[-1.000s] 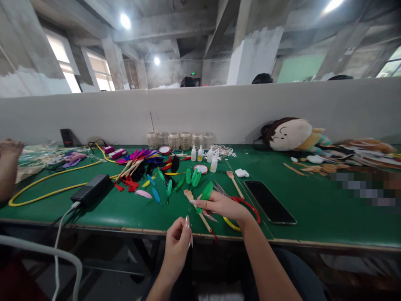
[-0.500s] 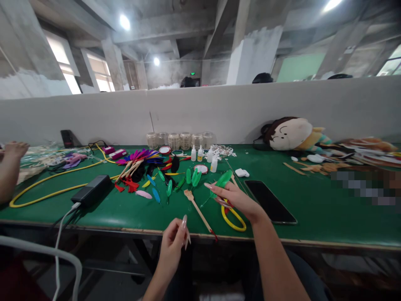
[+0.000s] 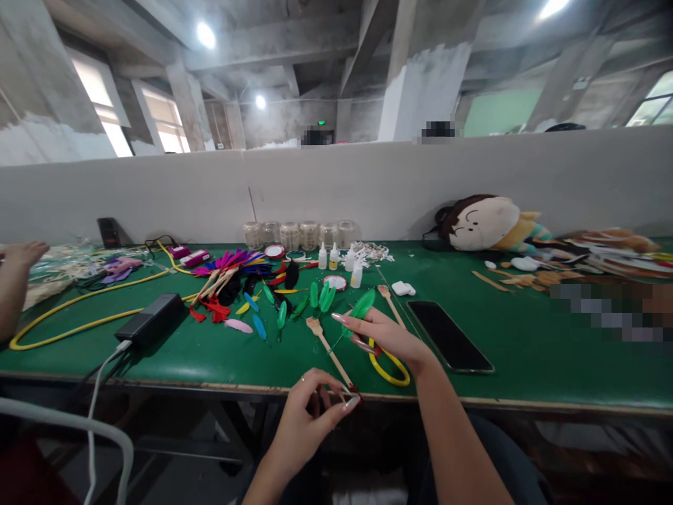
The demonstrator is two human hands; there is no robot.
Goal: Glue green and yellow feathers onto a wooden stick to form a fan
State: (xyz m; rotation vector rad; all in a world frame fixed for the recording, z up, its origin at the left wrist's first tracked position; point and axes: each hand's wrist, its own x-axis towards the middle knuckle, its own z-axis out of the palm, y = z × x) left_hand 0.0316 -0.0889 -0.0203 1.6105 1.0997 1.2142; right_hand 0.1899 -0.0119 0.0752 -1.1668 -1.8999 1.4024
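My right hand (image 3: 386,337) is closed on a green feather (image 3: 362,304), above the green table and left of a black phone (image 3: 449,337). At the table's front edge my left hand (image 3: 315,410) has thumb and fingertips together at the red tassel (image 3: 353,388) end of a wooden stick (image 3: 332,354). Several green feathers (image 3: 322,297) stand at the wide end of that stick. A second wooden stick (image 3: 392,306) lies behind my right hand. Beside my right wrist is a yellow loop (image 3: 392,372).
Glue bottles (image 3: 334,258) and glass jars (image 3: 290,237) stand toward the back. Colourful feathers (image 3: 231,264) and a black adapter (image 3: 150,320) lie left. A doll (image 3: 484,223) lies back right. Another person's hand (image 3: 24,254) is at far left.
My left hand has moved right and up to the stick's tassel end. My right hand has shifted slightly left with the green feather, uncovering more of the second stick.
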